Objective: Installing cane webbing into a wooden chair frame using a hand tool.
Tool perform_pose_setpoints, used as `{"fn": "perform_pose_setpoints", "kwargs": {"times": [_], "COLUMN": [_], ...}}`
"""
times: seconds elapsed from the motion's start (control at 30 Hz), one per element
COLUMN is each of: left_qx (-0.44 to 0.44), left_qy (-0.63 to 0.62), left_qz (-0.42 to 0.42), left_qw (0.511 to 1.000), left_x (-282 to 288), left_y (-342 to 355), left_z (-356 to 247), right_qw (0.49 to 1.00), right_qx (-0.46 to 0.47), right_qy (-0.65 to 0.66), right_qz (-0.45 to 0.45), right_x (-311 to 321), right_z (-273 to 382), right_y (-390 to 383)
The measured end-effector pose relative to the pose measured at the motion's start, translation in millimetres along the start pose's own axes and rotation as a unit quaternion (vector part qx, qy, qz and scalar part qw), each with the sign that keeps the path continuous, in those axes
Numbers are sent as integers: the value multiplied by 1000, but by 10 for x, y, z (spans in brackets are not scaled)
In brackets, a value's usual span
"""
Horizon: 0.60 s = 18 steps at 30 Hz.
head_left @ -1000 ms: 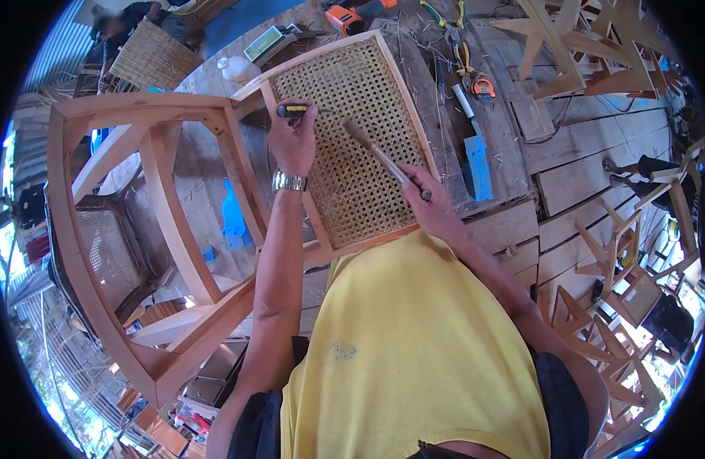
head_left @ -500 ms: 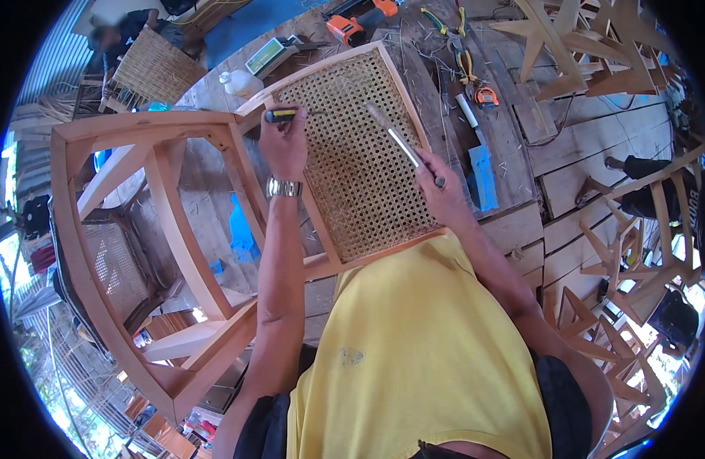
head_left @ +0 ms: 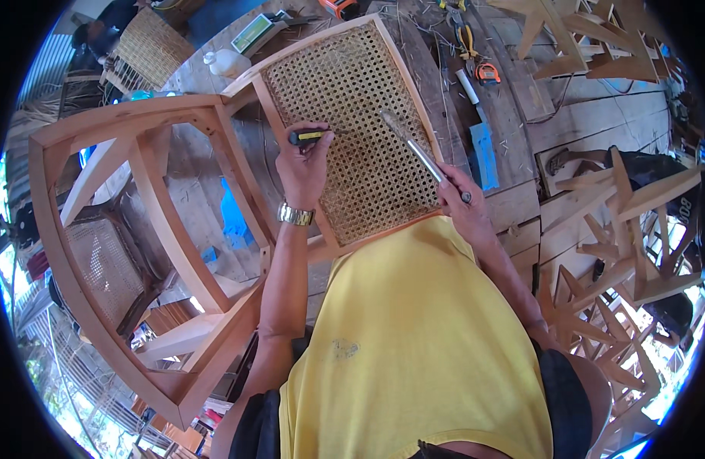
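With the left hand (head_left: 300, 167) we grip a yellow-and-black-handled tool (head_left: 308, 137) between the thumb and curled fingers, over the left part of the cane panel (head_left: 352, 84). With the right hand (head_left: 463, 203) we close the fingers around the near end of a slim metal-shafted tool (head_left: 425, 159); its brownish tip points away from us over the mesh, and we cannot tell whether it touches. The panel lies directly before us in a pale wood border, joined on the left to an open chair frame (head_left: 176, 218). Beneath is a plank bench (head_left: 511, 145) littered with fine scraps. To the panel's right we find a blue strip (head_left: 485, 157), a white tube (head_left: 467, 86), an orange tape measure (head_left: 488, 73) and yellow-handled pliers (head_left: 466, 42); beyond its far left corner stands a white bottle (head_left: 227, 63). Outward, we note floorboards (head_left: 589, 130), wooden frames (head_left: 628, 229) at right, and at upper left a person beside a woven panel (head_left: 152, 47).
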<state>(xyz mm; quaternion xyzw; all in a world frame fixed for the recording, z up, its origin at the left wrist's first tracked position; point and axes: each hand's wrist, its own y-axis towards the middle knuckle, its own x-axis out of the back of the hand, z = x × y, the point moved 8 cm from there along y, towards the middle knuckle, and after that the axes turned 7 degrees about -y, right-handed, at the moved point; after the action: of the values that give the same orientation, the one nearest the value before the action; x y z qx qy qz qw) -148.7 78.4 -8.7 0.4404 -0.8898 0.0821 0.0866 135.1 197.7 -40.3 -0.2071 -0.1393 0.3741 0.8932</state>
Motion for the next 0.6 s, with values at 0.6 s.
{"fn": "perform_pose_setpoints", "kwargs": {"times": [0.6], "left_qx": [-57], "left_qy": [3], "left_qz": [-57], "left_qw": [997], "left_x": [134], "left_y": [-21], "left_z": [-105], "right_qw": [996], "right_qx": [79], "right_qy": [-39], "right_qz": [14], "right_x": [-178], "right_z": [129], "right_y": [-113]}}
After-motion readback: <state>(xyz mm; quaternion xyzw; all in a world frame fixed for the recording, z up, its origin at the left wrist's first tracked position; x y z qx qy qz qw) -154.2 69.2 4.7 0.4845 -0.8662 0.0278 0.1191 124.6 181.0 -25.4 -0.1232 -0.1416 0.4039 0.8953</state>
